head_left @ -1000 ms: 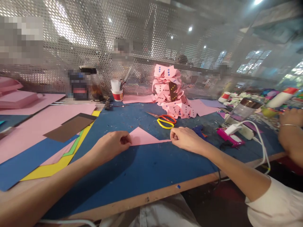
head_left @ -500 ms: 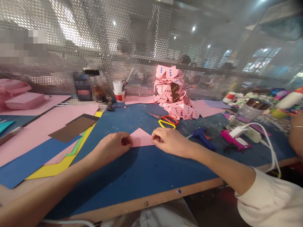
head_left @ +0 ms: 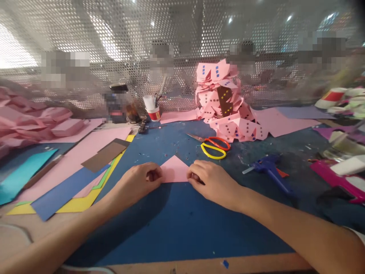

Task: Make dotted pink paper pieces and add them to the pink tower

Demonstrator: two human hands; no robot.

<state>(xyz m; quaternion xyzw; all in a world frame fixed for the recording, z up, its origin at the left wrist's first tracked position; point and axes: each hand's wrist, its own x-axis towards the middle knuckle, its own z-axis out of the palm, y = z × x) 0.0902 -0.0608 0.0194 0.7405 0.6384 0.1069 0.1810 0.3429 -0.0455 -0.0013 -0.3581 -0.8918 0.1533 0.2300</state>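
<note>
A small triangle of pink paper [head_left: 175, 171] lies on the blue work surface [head_left: 182, 224], its point facing away from me. My left hand [head_left: 146, 177] pinches the left corner between curled fingers. At the opposite corner, my right hand [head_left: 209, 180] grips the paper the same way. Both corners are hidden under the fingers. Just beyond my right hand rest scissors [head_left: 213, 148] with one red and one yellow handle loop. Farther right lies a blue glue gun [head_left: 270, 171].
A pile of folded pink paper pieces with coloured dots [head_left: 225, 102] stands at the back. Coloured sheets [head_left: 71, 190] overlap at left, near pink paper shapes [head_left: 37, 118]. A red-and-white cup [head_left: 154, 113] stands by the perforated metal screen [head_left: 182, 38]. A magenta tool [head_left: 339, 180] lies right.
The camera view has shifted, so the table's things appear moved. Both hands still hold the corners of the pink paper, which keeps its triangular shape.
</note>
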